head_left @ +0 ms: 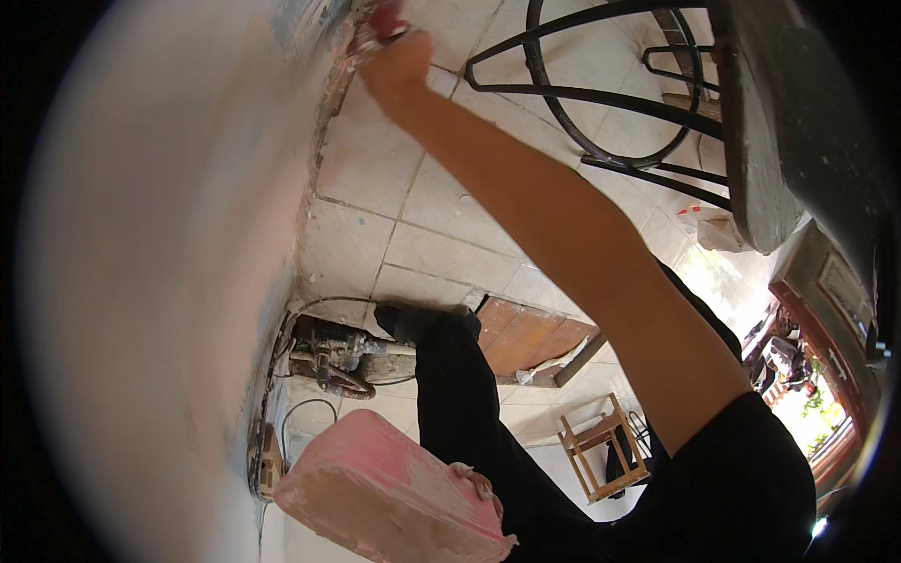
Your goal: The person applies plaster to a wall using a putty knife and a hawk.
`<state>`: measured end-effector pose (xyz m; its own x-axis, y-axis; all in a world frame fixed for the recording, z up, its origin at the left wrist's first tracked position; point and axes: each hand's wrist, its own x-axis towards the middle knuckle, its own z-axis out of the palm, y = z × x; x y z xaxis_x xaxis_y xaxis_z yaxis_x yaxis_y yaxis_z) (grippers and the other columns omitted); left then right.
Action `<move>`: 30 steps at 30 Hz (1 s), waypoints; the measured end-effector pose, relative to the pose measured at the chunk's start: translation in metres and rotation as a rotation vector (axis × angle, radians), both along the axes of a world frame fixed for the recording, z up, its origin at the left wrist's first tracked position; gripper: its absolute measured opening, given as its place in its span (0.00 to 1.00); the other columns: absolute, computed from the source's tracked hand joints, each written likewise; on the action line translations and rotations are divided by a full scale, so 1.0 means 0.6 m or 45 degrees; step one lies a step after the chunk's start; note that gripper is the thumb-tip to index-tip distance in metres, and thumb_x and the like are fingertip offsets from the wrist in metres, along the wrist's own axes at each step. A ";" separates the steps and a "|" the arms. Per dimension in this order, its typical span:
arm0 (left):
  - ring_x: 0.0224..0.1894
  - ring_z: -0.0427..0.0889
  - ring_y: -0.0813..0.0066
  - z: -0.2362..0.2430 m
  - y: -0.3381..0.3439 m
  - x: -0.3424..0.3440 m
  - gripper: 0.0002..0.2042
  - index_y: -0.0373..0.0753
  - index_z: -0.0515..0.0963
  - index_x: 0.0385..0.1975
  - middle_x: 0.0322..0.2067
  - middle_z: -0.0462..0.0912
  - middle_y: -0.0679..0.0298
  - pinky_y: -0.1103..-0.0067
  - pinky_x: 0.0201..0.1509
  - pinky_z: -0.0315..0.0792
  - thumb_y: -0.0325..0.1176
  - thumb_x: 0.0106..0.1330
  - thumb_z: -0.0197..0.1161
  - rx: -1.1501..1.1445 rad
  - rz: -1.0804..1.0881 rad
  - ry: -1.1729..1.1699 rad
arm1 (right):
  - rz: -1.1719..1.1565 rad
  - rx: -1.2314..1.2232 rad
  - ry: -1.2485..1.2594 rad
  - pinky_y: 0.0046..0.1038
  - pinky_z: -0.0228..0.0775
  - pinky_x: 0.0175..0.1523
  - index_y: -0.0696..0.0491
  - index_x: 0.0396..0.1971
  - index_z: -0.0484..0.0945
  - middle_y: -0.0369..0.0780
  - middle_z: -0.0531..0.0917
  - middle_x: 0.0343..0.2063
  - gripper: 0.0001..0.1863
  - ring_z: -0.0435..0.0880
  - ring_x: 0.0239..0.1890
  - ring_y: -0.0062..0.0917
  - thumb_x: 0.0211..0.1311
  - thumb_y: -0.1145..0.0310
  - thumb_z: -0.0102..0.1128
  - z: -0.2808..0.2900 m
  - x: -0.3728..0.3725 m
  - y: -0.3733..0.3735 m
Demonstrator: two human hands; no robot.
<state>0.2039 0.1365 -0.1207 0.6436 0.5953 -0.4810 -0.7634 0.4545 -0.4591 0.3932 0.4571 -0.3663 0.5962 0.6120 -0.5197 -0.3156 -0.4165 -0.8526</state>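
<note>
My right arm reaches up to the far left, where my right hand [399,64] is closed around a red tool [380,23], blurred and partly cut off, close against the wall [160,263]. Whitish smears cover the part of the tool that shows. Low in the view a pink plastic tub [366,446], smeared with beige plaster, is held up tilted beside the wall. Plaster-coated fingers of my left hand [474,481] curl over its edge; the rest of that hand and its forearm are hidden. The wall looks pale with pinkish patches, blurred up close.
Black curved metal legs [601,94] of furniture stand at the upper right. Pipes and a metal fitting [333,357] sit in a floor recess by the wall, near my foot [404,322]. Brown boards [526,338] lie beyond my leg. A wooden stool [605,446] stands right of it.
</note>
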 end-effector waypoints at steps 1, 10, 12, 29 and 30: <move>0.47 0.63 0.46 -0.005 -0.004 -0.001 0.28 0.43 0.56 0.58 0.53 0.61 0.51 0.54 0.35 0.67 0.50 0.61 0.48 -0.035 -0.036 -0.045 | 0.016 0.022 -0.124 0.27 0.64 0.22 0.62 0.31 0.74 0.40 0.74 0.13 0.10 0.72 0.17 0.26 0.45 0.80 0.51 -0.006 -0.010 0.008; 0.49 0.64 0.40 -0.022 -0.012 -0.037 0.23 0.45 0.58 0.57 0.50 0.64 0.50 0.52 0.44 0.65 0.45 0.63 0.46 -0.199 -0.204 -0.208 | 0.380 0.324 -0.605 0.33 0.68 0.35 0.56 0.51 0.69 0.46 0.78 0.26 0.29 0.76 0.28 0.41 0.40 0.81 0.53 -0.029 -0.058 -0.102; 0.49 0.64 0.39 -0.020 -0.010 -0.041 0.22 0.46 0.58 0.57 0.50 0.64 0.49 0.51 0.46 0.65 0.44 0.63 0.45 -0.217 -0.231 -0.241 | 0.545 -0.032 -0.444 0.29 0.68 0.30 0.57 0.50 0.70 0.46 0.78 0.24 0.28 0.77 0.25 0.35 0.40 0.80 0.52 -0.017 -0.022 -0.115; 0.52 0.62 0.34 -0.065 -0.142 -0.096 0.19 0.40 0.67 0.50 0.49 0.67 0.53 0.47 0.52 0.60 0.40 0.65 0.38 -0.333 -0.210 -0.608 | -0.250 0.823 1.779 0.19 0.66 0.21 0.49 0.32 0.74 0.33 0.78 0.26 0.08 0.75 0.21 0.17 0.58 0.61 0.55 -0.048 0.019 0.015; 0.52 0.62 0.34 -0.062 -0.128 -0.089 0.19 0.39 0.68 0.50 0.49 0.68 0.53 0.47 0.52 0.60 0.40 0.65 0.37 -0.334 -0.202 -0.628 | -0.294 0.666 1.667 0.14 0.62 0.19 0.49 0.32 0.71 0.33 0.76 0.24 0.10 0.72 0.19 0.14 0.57 0.59 0.56 -0.032 -0.004 0.006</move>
<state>0.1504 0.0599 -0.1580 0.9006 0.3749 -0.2198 -0.3624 0.3690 -0.8559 0.3908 0.4604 -0.3857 -0.0182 0.8585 -0.5126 -0.9978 0.0174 0.0647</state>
